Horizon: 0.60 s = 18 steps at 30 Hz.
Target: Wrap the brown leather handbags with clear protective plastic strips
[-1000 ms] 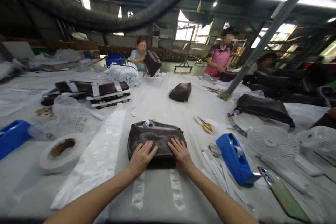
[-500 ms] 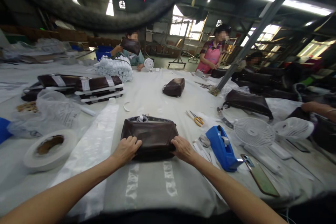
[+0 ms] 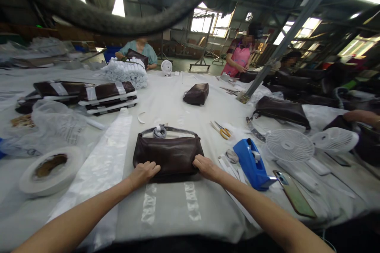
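A dark brown leather handbag (image 3: 170, 152) rests on the covered table in front of me, its strap (image 3: 181, 129) arched along the far side with a small grey coil (image 3: 159, 131) beside it. My left hand (image 3: 146, 172) grips the near left part of the bag, fingers curled over its edge. At the near right corner, my right hand (image 3: 206, 167) is closed on the same bag. The bag's underside is hidden. Two strips of clear tape (image 3: 149, 203) lie on the cloth between my forearms.
Right of the bag are a blue tape dispenser (image 3: 252, 164), yellow-handled scissors (image 3: 223, 131), a phone (image 3: 293, 193) and a white fan (image 3: 289, 145). On the left lie a large tape roll (image 3: 50, 172) and stacked wrapped bags (image 3: 108, 95). Another brown bag (image 3: 196, 94) sits farther back. People work across the table.
The near bag's front now faces up more broadly and its strap shows more clearly behind it. Both hands keep their hold. A co-worker at the back left has lowered a dark bag.
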Tool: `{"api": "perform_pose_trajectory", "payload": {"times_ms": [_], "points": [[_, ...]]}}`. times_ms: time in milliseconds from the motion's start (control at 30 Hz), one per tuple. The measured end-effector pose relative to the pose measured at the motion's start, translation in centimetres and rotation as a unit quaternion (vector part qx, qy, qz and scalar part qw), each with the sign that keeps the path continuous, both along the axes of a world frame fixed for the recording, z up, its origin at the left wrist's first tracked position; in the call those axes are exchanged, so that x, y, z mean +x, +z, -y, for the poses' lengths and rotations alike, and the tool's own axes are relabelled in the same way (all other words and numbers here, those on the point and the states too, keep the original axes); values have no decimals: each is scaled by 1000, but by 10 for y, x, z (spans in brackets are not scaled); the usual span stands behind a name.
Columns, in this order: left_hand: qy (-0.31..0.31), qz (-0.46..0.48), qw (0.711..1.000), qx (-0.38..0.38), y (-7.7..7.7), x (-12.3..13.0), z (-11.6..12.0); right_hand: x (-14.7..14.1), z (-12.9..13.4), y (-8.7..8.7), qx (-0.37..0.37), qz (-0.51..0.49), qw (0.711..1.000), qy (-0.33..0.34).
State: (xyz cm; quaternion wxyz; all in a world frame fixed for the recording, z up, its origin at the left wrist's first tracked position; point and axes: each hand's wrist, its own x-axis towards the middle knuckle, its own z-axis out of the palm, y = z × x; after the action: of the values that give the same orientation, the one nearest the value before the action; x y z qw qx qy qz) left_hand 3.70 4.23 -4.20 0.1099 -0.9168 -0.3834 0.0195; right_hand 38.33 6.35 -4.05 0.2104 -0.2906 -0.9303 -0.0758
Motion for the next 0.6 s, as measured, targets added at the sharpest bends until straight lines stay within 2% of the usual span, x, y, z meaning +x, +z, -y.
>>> {"api": "perform_pose_trajectory", "payload": {"times_ms": [67, 133, 200, 367, 433, 600], "points": [[-10, 4, 1000, -3, 3, -2, -2, 7, -1, 8, -12, 8, 1000, 7], [-18, 8, 1000, -11, 5, -4, -4, 12, -1, 9, -25, 10, 1000, 7], [-22, 12, 999, -23, 4, -6, -5, 12, -1, 1, -37, 4, 999, 1], [-19, 22, 998, -52, -5, -9, -3, 0, 2, -31, -50, -52, 997, -34], [-19, 26, 998, -59, -9, -10, -3, -1, 3, -36, -56, -75, 995, -43], [-20, 37, 997, -68, -11, -14, -8, 16, 15, -27, -75, -160, 979, -97]]}}
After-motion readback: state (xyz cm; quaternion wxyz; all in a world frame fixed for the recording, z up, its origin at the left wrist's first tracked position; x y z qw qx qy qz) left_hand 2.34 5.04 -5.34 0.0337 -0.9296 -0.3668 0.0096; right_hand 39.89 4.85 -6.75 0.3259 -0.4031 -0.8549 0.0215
